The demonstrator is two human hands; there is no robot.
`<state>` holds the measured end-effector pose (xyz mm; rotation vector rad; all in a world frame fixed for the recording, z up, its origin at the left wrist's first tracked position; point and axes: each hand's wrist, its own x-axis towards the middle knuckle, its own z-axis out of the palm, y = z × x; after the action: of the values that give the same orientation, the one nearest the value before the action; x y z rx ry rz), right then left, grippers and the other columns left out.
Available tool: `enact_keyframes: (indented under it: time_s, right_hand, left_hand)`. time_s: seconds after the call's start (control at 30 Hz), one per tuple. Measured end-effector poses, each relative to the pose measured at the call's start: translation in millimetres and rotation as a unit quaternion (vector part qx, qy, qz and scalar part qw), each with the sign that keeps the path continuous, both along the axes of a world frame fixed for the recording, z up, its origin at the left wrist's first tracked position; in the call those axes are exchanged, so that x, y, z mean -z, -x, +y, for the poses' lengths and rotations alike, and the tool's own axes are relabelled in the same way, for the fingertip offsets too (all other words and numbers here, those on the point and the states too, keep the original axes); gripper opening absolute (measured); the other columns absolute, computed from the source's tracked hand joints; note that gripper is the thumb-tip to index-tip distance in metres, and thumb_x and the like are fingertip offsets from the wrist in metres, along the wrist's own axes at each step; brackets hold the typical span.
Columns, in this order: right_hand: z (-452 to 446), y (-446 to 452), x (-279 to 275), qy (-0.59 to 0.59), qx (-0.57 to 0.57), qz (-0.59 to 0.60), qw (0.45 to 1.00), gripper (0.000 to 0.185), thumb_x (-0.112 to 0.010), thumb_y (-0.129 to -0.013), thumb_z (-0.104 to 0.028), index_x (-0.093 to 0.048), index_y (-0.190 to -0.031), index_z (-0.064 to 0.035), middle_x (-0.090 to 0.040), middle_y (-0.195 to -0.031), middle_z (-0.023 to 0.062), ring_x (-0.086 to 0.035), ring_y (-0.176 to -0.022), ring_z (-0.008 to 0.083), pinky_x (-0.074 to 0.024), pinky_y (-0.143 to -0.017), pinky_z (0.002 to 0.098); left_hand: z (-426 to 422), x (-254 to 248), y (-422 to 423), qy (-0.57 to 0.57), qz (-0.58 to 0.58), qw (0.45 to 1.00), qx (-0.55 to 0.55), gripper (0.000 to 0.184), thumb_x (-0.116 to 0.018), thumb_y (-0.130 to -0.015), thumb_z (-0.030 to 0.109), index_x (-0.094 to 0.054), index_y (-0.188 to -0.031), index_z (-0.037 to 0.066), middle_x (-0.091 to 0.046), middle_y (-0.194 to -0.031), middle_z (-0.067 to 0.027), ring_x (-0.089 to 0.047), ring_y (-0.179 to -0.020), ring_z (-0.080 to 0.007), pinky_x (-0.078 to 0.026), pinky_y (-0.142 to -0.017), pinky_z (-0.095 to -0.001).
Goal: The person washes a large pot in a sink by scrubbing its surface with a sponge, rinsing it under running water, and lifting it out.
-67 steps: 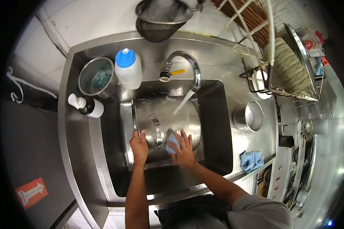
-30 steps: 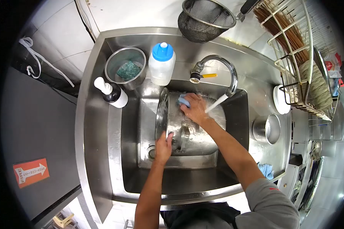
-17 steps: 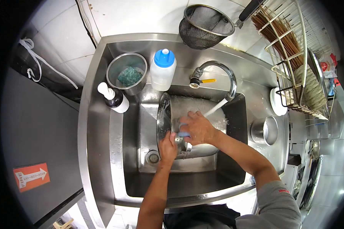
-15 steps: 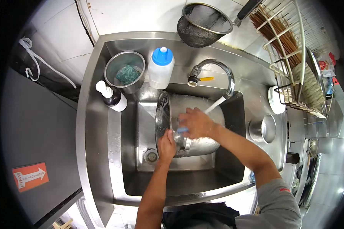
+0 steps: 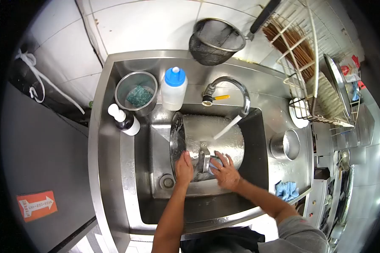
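Note:
A large steel pot [image 5: 223,126] lies on its side in the sink [image 5: 156,147], its mouth facing left. Water from the curved faucet [image 5: 245,97] streams onto its wet outer wall. My left hand [image 5: 184,168] grips the near part of the rim, thumb outside. On the pot's near side, just right of the riveted handle [image 5: 204,157], my right hand [image 5: 227,173] presses a blue scrubbing pad [image 5: 215,163] to the metal, fingers partly spread over it. The pad is mostly covered by the fingers and handle.
Behind the sink's left part stand a steel container [image 5: 136,90] with a green scouring pad, a blue-capped bottle [image 5: 174,90] and a pump bottle [image 5: 124,120]. At right are a small steel pot [image 5: 285,144], a blue cloth [image 5: 286,190] and a wire rack [image 5: 304,76]. A strainer [image 5: 217,40] hangs above.
My right hand has moved with the blue pad from the pot's upper side toward me, beside the handle. The pot appears rolled slightly away, exposing the handle more. The view has shifted slightly.

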<state>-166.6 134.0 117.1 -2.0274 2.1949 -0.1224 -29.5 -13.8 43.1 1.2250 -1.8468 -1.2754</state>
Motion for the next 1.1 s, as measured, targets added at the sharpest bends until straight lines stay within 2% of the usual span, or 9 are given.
enact_keyframes:
  time_s: [0.07, 0.23, 0.3, 0.47, 0.6, 0.83, 0.97, 1.03, 1.1]
  right_hand:
    - [-9, 41, -13, -0.003, -0.108, 0.025, 0.994, 0.048, -0.068, -0.069, -0.017, -0.063, -0.117, -0.0218, -0.042, -0.144, 0.0037, -0.03, -0.139, 0.0353, -0.0298, -0.104, 0.0637]
    - [-100, 80, 27, 0.094, 0.17, -0.121, 0.973, 0.042, -0.06, -0.072, -0.015, -0.062, -0.114, -0.0128, -0.055, -0.126, 0.0141, -0.047, -0.123, 0.0368, -0.0396, -0.102, 0.0515]
    - [-131, 28, 22, 0.32, 0.003, -0.14, 0.937, 0.04, -0.059, -0.072, -0.017, -0.062, -0.112, -0.0106, -0.058, -0.122, 0.0144, -0.05, -0.121, 0.036, -0.0416, -0.1, 0.0517]
    - [-154, 42, 54, 0.203, 0.131, -0.117, 0.963, 0.032, -0.058, -0.075, -0.024, -0.066, -0.101, -0.0065, -0.064, -0.112, 0.0149, -0.058, -0.112, 0.0359, -0.0464, -0.095, 0.0497]
    - [-148, 124, 30, -0.156, 0.357, -0.062, 0.919, 0.044, -0.059, -0.081, -0.044, -0.068, -0.108, -0.0102, -0.063, -0.117, 0.0124, -0.06, -0.107, 0.034, -0.0484, -0.085, 0.051]
    - [-25, -13, 14, 0.13, 0.068, -0.084, 0.986, 0.05, -0.065, -0.076, -0.031, -0.059, -0.125, -0.0216, -0.048, -0.139, 0.0089, -0.048, -0.12, 0.0381, -0.032, -0.102, 0.0631]
    - [25, 54, 7, 0.148, 0.126, -0.096, 0.976, 0.047, -0.065, -0.073, -0.024, -0.06, -0.119, -0.0165, -0.055, -0.124, 0.0122, -0.053, -0.11, 0.0389, -0.0418, -0.094, 0.0555]
    - [30, 77, 45, 0.113, 0.411, -0.099, 0.899, 0.042, -0.063, -0.075, -0.027, -0.061, -0.116, -0.0161, -0.055, -0.12, 0.0119, -0.055, -0.103, 0.0363, -0.0432, -0.094, 0.0509]
    - [13, 74, 26, 0.123, 0.338, -0.05, 0.932, 0.043, -0.064, -0.073, -0.024, -0.062, -0.115, -0.0147, -0.055, -0.121, 0.0133, -0.056, -0.103, 0.037, -0.0451, -0.092, 0.0495]
  left_hand:
    - [1, -16, -2, -0.004, 0.0, 1.0, 0.017, 0.044, -0.036, -0.104, 0.033, -0.06, -0.097, -0.003, -0.063, -0.081, -0.027, -0.059, -0.079, -0.0486, -0.044, -0.069, -0.0526]
    - [2, -18, -3, -0.019, 0.02, 1.0, 0.012, 0.039, -0.038, -0.105, 0.027, -0.051, -0.084, -0.004, -0.044, -0.067, -0.0191, -0.038, -0.061, -0.031, -0.038, -0.06, -0.0423]
    - [3, -19, -8, -0.012, -0.008, 0.999, 0.034, 0.036, -0.039, -0.103, 0.025, -0.055, -0.086, -0.003, -0.055, -0.071, -0.0235, -0.054, -0.067, -0.0441, -0.041, -0.063, -0.0485]
    - [34, 22, -47, 0.013, -0.029, 0.999, 0.007, 0.032, -0.04, -0.103, 0.022, -0.052, -0.085, -0.002, -0.048, -0.064, -0.0171, -0.043, -0.058, -0.0313, -0.038, -0.059, -0.0419]
    - [72, 34, -70, 0.085, 0.003, 0.993, -0.076, 0.029, -0.045, -0.102, 0.022, -0.052, -0.096, -0.005, -0.057, -0.067, -0.0105, -0.05, -0.061, -0.02, -0.042, -0.058, -0.0389]
    - [-11, 1, -46, 0.027, -0.135, 0.99, -0.024, 0.037, -0.056, -0.097, 0.031, -0.055, -0.089, -0.005, -0.059, -0.075, -0.0243, -0.056, -0.07, -0.0361, -0.045, -0.069, -0.0439]
    - [-9, -14, -43, 0.004, -0.109, 0.994, -0.011, 0.037, -0.055, -0.097, 0.031, -0.054, -0.085, -0.003, -0.056, -0.07, -0.0213, -0.05, -0.063, -0.0295, -0.044, -0.064, -0.0409]
    - [4, -20, -46, -0.006, -0.055, 0.998, -0.014, 0.036, -0.055, -0.098, 0.031, -0.054, -0.082, -0.001, -0.051, -0.062, -0.0175, -0.043, -0.057, -0.0223, -0.041, -0.058, -0.0387]
    - [23, -24, -52, 0.014, -0.093, 0.995, -0.034, 0.035, -0.054, -0.098, 0.03, -0.054, -0.081, -0.001, -0.046, -0.057, -0.0149, -0.039, -0.054, -0.0183, -0.038, -0.052, -0.0387]
